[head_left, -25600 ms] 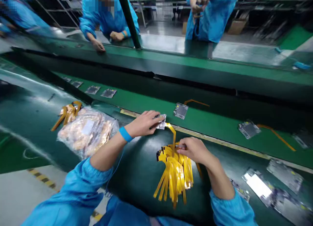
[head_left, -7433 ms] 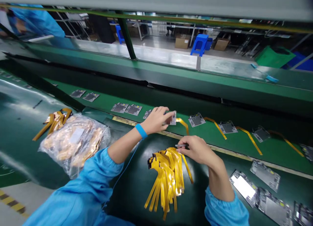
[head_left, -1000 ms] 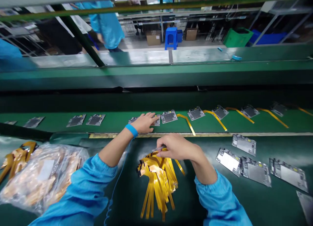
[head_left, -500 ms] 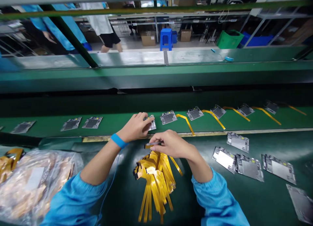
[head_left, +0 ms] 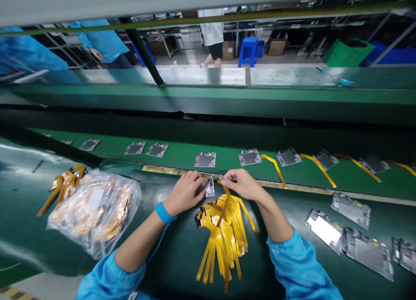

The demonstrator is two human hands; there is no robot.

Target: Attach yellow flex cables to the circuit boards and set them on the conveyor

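Note:
My left hand [head_left: 188, 189], wearing a blue wrist strap [head_left: 165, 213], grips a small circuit board [head_left: 210, 187] at the near edge of the green belt. The fingers of my right hand [head_left: 243, 183] are pinched on a yellow flex cable [head_left: 223, 210], whose end meets the board's right side. A thin grey piece also shows between those fingers; its kind is unclear. Whether the cable is joined to the board is hidden by the fingers. Just below both hands lies a fanned pile of yellow flex cables [head_left: 238, 235] with dark connector ends.
Circuit boards [head_left: 205, 159] lie in a row along the belt [head_left: 182, 157], those on the right with cables. More boards [head_left: 367, 250] rest on the bench to the right. At left sits a clear bag of cables [head_left: 97, 209]. People stand beyond the line.
My left hand has brought a board from the belt towards me. My right hand has lifted the flex cable up to it. The view has swung left.

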